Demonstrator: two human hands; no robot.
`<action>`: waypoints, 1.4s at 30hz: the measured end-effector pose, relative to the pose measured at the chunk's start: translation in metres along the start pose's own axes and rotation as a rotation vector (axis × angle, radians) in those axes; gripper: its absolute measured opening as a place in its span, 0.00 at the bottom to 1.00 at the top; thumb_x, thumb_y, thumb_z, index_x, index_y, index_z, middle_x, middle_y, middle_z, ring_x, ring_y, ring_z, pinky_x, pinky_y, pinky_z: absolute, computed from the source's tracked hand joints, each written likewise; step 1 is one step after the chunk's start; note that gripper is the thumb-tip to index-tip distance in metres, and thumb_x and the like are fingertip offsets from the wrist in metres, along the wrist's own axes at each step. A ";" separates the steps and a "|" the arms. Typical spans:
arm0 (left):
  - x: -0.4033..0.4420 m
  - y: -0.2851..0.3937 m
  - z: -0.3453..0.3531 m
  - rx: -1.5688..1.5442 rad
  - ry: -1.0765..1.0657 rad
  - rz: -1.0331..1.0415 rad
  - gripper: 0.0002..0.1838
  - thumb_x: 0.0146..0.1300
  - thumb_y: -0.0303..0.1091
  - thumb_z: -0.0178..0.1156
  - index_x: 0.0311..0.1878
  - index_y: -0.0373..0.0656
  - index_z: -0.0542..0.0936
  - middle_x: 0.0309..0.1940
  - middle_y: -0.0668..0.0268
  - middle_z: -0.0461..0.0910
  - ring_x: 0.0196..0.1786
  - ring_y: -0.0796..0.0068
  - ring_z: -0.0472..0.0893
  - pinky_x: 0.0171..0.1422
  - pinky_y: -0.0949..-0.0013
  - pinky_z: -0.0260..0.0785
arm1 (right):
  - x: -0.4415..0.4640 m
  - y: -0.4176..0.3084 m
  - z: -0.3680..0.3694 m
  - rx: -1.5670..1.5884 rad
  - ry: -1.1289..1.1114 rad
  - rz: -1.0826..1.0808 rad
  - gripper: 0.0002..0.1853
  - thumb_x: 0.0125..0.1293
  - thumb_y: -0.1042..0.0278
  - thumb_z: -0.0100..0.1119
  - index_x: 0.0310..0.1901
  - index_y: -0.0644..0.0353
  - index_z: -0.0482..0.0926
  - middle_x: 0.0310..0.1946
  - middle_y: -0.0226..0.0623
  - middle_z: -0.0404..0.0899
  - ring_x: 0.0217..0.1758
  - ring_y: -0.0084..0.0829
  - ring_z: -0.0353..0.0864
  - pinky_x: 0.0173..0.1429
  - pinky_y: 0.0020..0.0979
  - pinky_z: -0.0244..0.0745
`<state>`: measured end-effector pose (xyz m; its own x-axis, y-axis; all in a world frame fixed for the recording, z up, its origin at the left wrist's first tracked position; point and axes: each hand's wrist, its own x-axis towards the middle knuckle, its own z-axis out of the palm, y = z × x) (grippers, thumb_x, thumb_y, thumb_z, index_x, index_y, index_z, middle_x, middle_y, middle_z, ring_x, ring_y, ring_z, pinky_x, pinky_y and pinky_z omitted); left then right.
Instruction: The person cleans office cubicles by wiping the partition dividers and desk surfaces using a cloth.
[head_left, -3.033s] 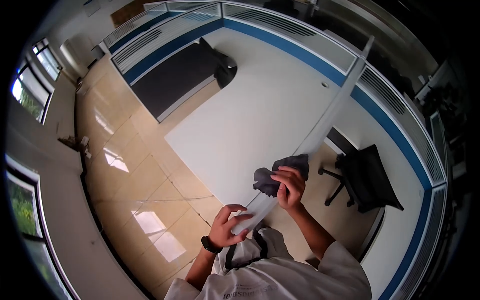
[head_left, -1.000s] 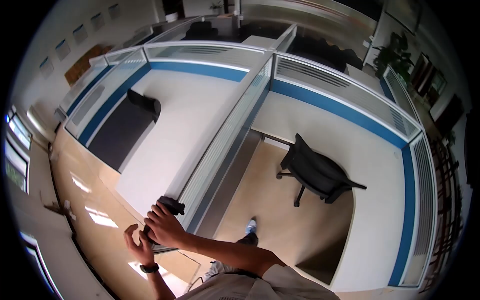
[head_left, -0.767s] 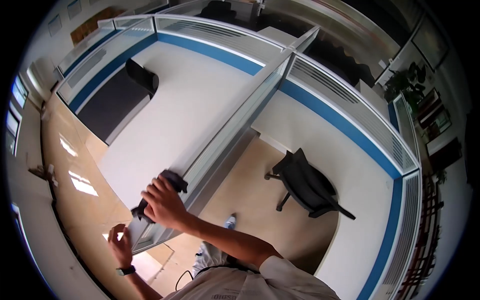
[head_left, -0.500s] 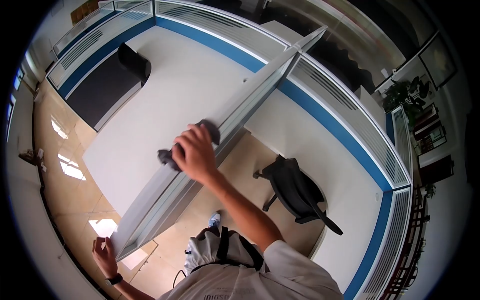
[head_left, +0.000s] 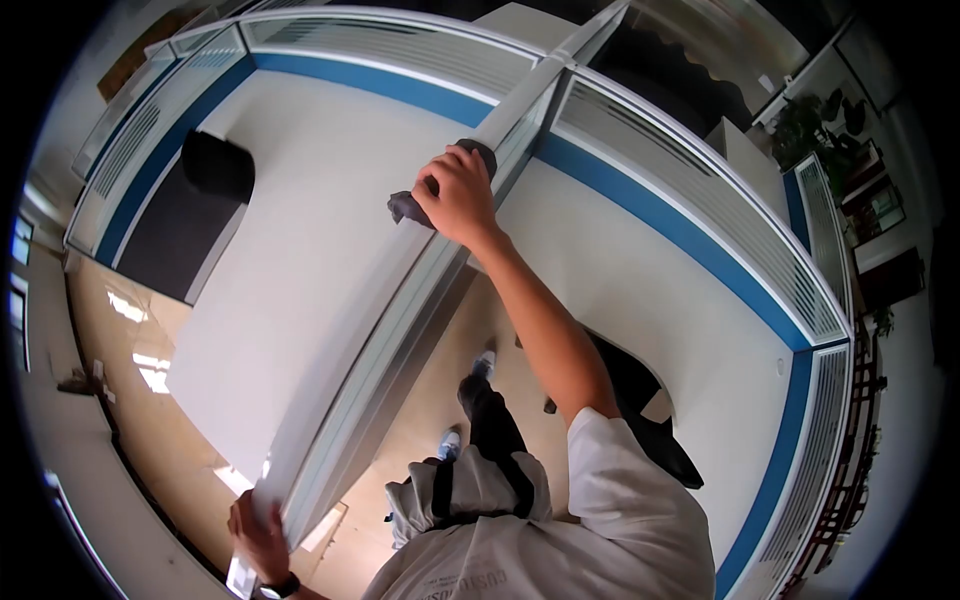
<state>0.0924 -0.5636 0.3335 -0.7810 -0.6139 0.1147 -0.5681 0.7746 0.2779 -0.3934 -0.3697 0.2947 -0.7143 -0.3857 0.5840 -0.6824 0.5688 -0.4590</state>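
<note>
My right hand (head_left: 460, 205) presses a bunched dark grey cloth (head_left: 407, 208) onto the top rail of the desk partition (head_left: 385, 275). Its fingers are wrapped over the cloth, which pokes out on both sides of the hand. Down at the near end of the same partition, my left hand (head_left: 258, 535) is closed around the edge, thumb on the near face; part of its fingers is out of sight. The partition has a pale metal rail with glass below it and runs away from me between two white desks.
The left desk (head_left: 300, 210) has a black chair (head_left: 215, 165) at its far left. By the right desk (head_left: 650, 260), another black chair (head_left: 640, 400) is partly covered by my right arm. Blue-banded glass screens (head_left: 690, 185) line the back. A tiled floor (head_left: 240, 400) lies below.
My right hand has slid the cloth farther along the rail, away from me. My left hand has moved from beside the partition's near end onto it. My body and view have shifted forward.
</note>
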 end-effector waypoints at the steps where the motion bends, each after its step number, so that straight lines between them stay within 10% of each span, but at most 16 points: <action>1: 0.014 0.024 0.007 0.070 -0.011 0.031 0.22 0.51 0.40 0.63 0.48 0.39 0.74 0.39 0.54 0.76 0.42 0.49 0.74 0.47 0.53 0.65 | 0.007 0.014 -0.001 -0.009 -0.015 0.031 0.10 0.58 0.59 0.53 0.31 0.55 0.79 0.42 0.33 0.78 0.63 0.39 0.63 0.72 0.46 0.46; 14: 0.156 0.224 0.082 0.083 -0.066 0.245 0.31 0.47 0.41 0.67 0.53 0.39 0.70 0.37 0.55 0.76 0.39 0.52 0.77 0.42 0.56 0.68 | 0.128 0.196 -0.018 -0.144 0.037 0.229 0.14 0.58 0.56 0.54 0.41 0.53 0.79 0.55 0.30 0.72 0.70 0.38 0.54 0.73 0.48 0.43; 30: 0.155 0.238 0.071 0.158 -0.103 0.279 0.26 0.47 0.43 0.67 0.48 0.39 0.74 0.32 0.54 0.76 0.32 0.52 0.78 0.35 0.56 0.72 | 0.232 0.341 -0.056 -0.601 -0.152 0.645 0.32 0.64 0.48 0.31 0.70 0.49 0.53 0.73 0.36 0.44 0.75 0.38 0.41 0.74 0.52 0.38; 42: 0.152 0.242 0.075 0.137 -0.067 0.258 0.26 0.47 0.47 0.65 0.48 0.43 0.75 0.32 0.61 0.78 0.31 0.58 0.79 0.35 0.59 0.73 | 0.194 0.332 -0.052 -0.559 -0.113 0.425 0.33 0.64 0.46 0.38 0.66 0.59 0.60 0.69 0.44 0.51 0.72 0.40 0.50 0.70 0.50 0.48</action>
<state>-0.1833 -0.4586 0.3469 -0.9169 -0.3861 0.1008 -0.3746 0.9199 0.1162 -0.7504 -0.2174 0.2905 -0.9334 -0.1041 0.3434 -0.1816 0.9624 -0.2019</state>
